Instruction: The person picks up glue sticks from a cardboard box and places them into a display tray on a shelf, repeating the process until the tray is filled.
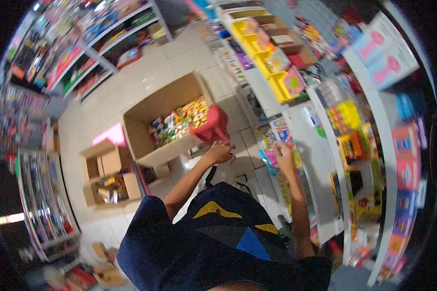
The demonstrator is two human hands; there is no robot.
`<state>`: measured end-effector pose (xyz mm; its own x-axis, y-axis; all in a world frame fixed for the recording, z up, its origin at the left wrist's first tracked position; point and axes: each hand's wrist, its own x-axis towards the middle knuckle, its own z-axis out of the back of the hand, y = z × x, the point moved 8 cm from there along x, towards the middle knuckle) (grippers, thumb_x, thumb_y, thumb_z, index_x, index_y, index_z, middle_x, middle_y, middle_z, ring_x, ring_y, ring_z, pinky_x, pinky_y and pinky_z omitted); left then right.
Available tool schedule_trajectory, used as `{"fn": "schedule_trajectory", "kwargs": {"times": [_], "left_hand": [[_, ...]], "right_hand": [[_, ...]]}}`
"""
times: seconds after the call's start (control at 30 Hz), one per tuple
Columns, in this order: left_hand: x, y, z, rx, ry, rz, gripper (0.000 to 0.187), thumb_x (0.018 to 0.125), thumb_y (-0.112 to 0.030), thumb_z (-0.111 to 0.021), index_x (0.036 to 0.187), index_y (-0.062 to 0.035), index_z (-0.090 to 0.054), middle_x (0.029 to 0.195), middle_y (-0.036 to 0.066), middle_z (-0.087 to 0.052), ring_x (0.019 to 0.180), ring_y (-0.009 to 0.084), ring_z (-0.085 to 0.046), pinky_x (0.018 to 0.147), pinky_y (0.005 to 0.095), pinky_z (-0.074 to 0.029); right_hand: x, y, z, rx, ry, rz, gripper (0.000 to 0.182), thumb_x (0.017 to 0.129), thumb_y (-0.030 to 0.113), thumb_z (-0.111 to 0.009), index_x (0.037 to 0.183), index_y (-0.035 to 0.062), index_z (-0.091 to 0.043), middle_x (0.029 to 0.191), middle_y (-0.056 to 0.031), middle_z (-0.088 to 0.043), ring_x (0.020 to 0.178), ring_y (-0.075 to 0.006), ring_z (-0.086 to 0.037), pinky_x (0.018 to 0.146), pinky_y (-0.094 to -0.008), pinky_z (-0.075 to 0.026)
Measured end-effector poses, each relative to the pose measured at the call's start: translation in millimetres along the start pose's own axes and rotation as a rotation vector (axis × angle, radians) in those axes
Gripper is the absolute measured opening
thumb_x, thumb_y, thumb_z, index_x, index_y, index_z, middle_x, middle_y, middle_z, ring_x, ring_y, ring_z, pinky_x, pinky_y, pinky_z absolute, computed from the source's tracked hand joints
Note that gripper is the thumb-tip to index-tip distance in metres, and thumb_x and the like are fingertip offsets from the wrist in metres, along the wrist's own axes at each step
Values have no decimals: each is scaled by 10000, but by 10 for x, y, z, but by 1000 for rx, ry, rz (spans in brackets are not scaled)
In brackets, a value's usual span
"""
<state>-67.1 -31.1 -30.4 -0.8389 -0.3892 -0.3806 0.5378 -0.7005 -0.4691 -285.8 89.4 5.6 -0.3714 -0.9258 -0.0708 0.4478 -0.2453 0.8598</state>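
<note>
My left hand (221,152) is bent at the wrist in front of my body, its fingers blurred. It overlaps the lower edge of a smooth red object (211,124) at the corner of a large open cardboard box (153,104). Many small, brightly coloured packets (179,121) lie inside that box. Raised on the right, my right hand (283,156) has its fingers curled in; I cannot tell what, if anything, is in them. Behind it are pink and blue wrapped goods (269,157) along the shelf's edge.
White shelving (320,167) with packaged goods runs along the right, with a yellow divided tray (262,58) farther up. Two smaller open cartons (112,191) sit on the tiled floor (179,60) at left. More stocked racks (48,203) line the left side.
</note>
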Motion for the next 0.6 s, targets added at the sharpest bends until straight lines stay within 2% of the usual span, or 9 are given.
{"fn": "schedule_trajectory", "kwargs": {"times": [0.07,0.1,0.13,0.2,0.23,0.33,0.43,0.53,0.6], "left_hand": [[-198,-27,-143,-213,-184,47,510,863,-405,-557,1251,-89,-459,1267,184,-480,1198,382,-439,990,544,-335],[-681,843,302,-113,-260,168,504,861,-390,-566,1246,-82,-460,1258,186,-481,1180,387,-447,981,538,-343],[-945,866,352,-117,-315,253,498,858,-375,-574,1240,-76,-461,1249,188,-483,1162,391,-454,973,531,-350],[-1471,923,293,-193,-513,297,490,841,-310,-615,1233,-62,-459,1233,198,-479,1118,395,-468,939,506,-378],[-1739,1060,268,-173,-578,381,501,827,-296,-632,1236,-64,-458,1230,197,-478,1116,390,-467,928,501,-384],[-2383,1372,229,-128,-721,591,542,782,-256,-680,1241,-73,-458,1227,192,-472,1118,375,-462,904,485,-396],[-2714,1630,298,-127,-750,703,592,729,-228,-724,1239,-86,-458,1240,182,-459,1138,364,-449,910,472,-388],[-2831,1903,424,-126,-751,711,677,672,-213,-769,1257,-107,-446,1276,162,-439,1167,356,-432,937,459,-362],[-2833,2073,519,-56,-801,631,704,664,-223,-776,1272,-116,-437,1296,153,-431,1178,347,-429,931,459,-362]], "right_hand": [[-159,-238,-97,-229,204,60,141,820,136,-644,895,18,-658,787,-103,-673,727,-207,-640,674,-347,-496],[104,-268,-1187,-73,302,119,143,819,144,-640,890,21,-659,779,-100,-673,718,-210,-638,662,-349,-494],[-96,-654,-1457,-2,435,104,146,819,152,-635,884,23,-659,772,-97,-673,708,-214,-636,650,-352,-492],[-667,-1596,-1935,-111,975,47,239,837,233,-588,953,32,-644,808,-96,-656,724,-212,-613,665,-364,-486],[-935,-1622,-1856,-57,1060,-79,259,839,258,-578,942,32,-651,820,-93,-661,732,-215,-614,660,-359,-484],[-1177,-987,-1148,561,545,-660,332,847,333,-550,911,31,-672,855,-84,-673,755,-222,-618,647,-346,-477],[-682,-1545,-1457,12,541,-303,313,850,312,-537,879,23,-654,836,-128,-658,781,-260,-616,682,-387,-467],[215,-1692,-1484,-402,77,-25,298,854,291,-525,848,15,-637,816,-173,-642,807,-298,-614,718,-429,-457],[785,-1658,-1393,-367,-237,-117,258,866,236,-518,814,-3,-602,802,-199,-608,780,-287,-610,685,-416,-451]]}}
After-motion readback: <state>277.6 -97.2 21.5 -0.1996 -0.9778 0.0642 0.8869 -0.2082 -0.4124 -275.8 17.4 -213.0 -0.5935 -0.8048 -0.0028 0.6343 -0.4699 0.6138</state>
